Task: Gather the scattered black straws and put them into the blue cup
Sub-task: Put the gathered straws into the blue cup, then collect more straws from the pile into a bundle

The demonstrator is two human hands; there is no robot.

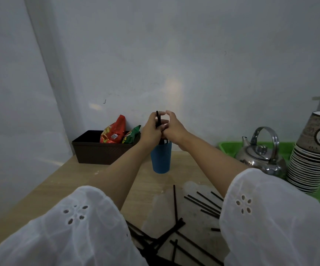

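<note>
Pale wall backs your wooden table [68, 181]; at ten o'clock of the cup sits a dark basket [97, 150] of snack bags. Your left hand [151, 129] curls round a few black straws [158, 119], held upright so they can drop straight into the blue cup [161, 160] just beneath. Your right hand [172, 127] curls against them, likely steadying; whether it grips them, I cannot tell. Loose straws [175, 204] wait at six o'clock; a kettle [261, 156] stands at three.

Two snack bags [114, 132] are being held in a dark basket [97, 153] at the wall; a kettle [261, 155] and stacked paper cups [309, 167] are being carried on a green tray [226, 148].
</note>
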